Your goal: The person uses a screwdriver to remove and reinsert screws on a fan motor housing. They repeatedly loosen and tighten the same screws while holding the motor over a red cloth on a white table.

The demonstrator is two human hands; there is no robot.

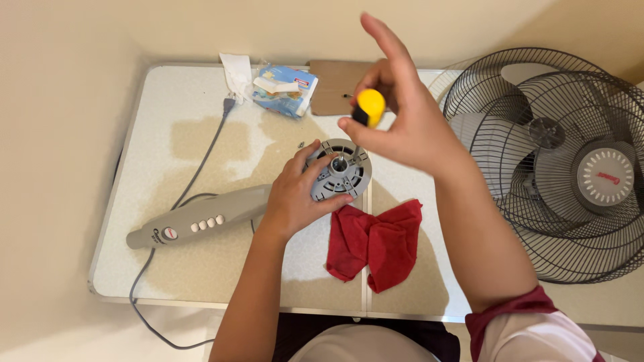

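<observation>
Motor housing (342, 171): round, grey, face up near the middle of the white table (161, 100), at the end of the grey fan stem with buttons (201, 220) that stretches left.
Screwdriver (369, 107): yellow-and-black handle pinched above the housing, shaft pointing down toward the hub; tip hard to make out.
Key relation: tool almost directly over the housing centre, a little up and to the right; long axis close to vertical, slightly tilted.
Left hand (295, 194): wrapped around the left rim of the housing, fingers curled over the edge, steadying it against the table.
Right hand (402, 114): raised, thumb and forefinger closed on the handle, remaining fingers fanned upward; forearm coming in from lower right.
Nearer hand: left in contact with housing; right above, apart.
Around: red cloth (376, 241) just below the housing; wire fan guards and blades (550, 161) at right; grey power cord (201, 157) at left; crumpled packet (285, 87) at the far edge.
</observation>
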